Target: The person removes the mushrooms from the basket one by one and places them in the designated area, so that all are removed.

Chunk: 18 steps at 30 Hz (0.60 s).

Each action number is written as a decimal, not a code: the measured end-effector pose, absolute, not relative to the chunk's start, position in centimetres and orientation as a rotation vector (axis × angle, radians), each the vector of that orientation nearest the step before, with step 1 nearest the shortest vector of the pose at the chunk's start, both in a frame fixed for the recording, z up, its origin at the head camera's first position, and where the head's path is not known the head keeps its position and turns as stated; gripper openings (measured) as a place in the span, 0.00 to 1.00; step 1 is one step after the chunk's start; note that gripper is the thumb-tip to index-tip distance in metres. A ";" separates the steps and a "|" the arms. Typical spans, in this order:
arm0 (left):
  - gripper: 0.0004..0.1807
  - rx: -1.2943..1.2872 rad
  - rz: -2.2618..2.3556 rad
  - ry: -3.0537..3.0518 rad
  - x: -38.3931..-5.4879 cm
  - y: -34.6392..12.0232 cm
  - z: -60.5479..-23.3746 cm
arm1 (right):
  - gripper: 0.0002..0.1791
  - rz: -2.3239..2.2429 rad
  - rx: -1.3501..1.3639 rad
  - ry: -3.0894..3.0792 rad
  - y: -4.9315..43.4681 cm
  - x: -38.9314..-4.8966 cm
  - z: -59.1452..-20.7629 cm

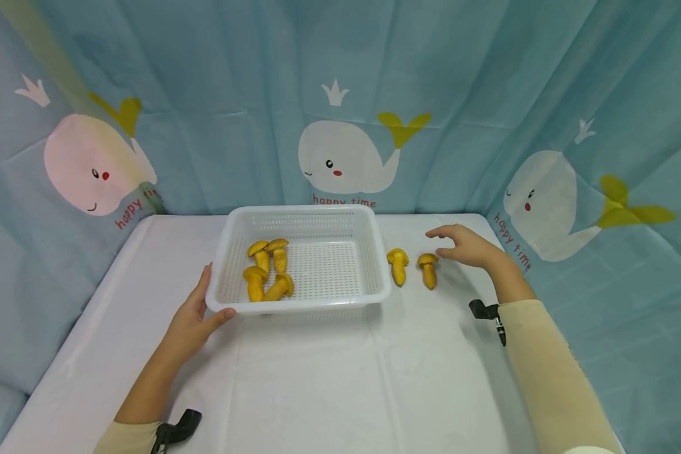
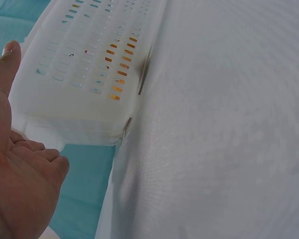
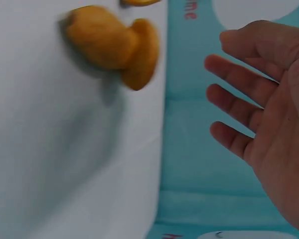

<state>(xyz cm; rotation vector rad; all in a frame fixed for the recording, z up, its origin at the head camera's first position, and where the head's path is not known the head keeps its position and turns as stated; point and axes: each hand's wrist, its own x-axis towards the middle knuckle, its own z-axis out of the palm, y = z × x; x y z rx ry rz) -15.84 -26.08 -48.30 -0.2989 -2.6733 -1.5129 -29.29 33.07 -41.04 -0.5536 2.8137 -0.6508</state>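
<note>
A white plastic basket with slotted walls stands on the table, holding several yellow-brown mushrooms in its left half. My left hand holds its front left corner, thumb on the front rim and fingers along the left side. Two more mushrooms lie right of the basket: one mushroom close to its wall, the other mushroom farther right. Beside and just above that farther one hovers my right hand, fingers apart and nothing between them. In the right wrist view this hand is apart from the blurred mushroom.
A white cloth covers the table. Blue curtains printed with whales hang behind it and along both sides. A black device is strapped at each wrist, by the cuffs of the beige sleeves.
</note>
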 end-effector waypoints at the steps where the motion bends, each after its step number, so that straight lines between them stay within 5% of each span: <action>1: 0.59 -0.301 -1.511 -2.674 -15.9 -26.1 -48.3 | 0.26 -0.641 -0.562 2.828 32.9 -29.3 -40.2; 18: 0.59 -0.318 -1.489 -2.674 -16.0 -26.2 -48.5 | 0.26 -0.671 -0.800 2.844 23.2 -30.6 -29.0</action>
